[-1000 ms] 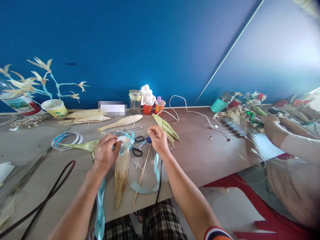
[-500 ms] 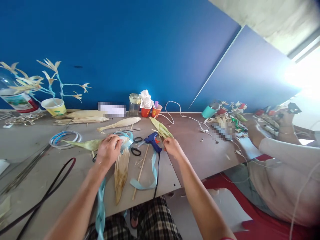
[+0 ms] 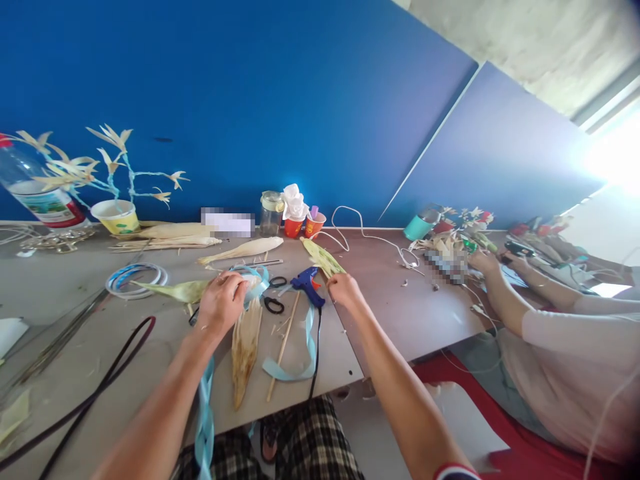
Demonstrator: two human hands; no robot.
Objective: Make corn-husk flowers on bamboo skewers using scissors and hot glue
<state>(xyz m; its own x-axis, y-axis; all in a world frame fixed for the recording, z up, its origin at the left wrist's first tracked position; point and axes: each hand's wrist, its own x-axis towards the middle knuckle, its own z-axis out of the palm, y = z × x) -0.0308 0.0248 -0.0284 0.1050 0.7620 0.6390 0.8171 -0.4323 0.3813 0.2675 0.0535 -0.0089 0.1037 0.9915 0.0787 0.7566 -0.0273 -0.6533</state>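
My right hand (image 3: 345, 290) has its fingers closed on the near end of a green corn husk (image 3: 320, 257), which lies on the table. My left hand (image 3: 223, 300) is closed, with its fingertips pressed together beside a coil of light blue ribbon (image 3: 257, 279); what they hold is hidden. A brown-stained dry husk (image 3: 245, 353) lies just below the ribbon. Between my hands are a blue glue gun (image 3: 307, 287), black-handled scissors (image 3: 275, 305) and a thin wooden stick (image 3: 283, 347). Another green husk (image 3: 175, 291) sits left of my left hand.
Pale husks (image 3: 240, 250) lie behind my hands. Red paper cups (image 3: 294, 227), a glass jar (image 3: 271, 215) and a yellow cup (image 3: 116, 217) with husk flowers stand along the blue wall. White cable (image 3: 385, 239) runs across the right. A co-worker's arms (image 3: 500, 287) reach over the table farther right.
The view has shifted slightly. My hands stay in nearly the same places. The co-worker's arms at the right have moved lower, toward the flowers and table.
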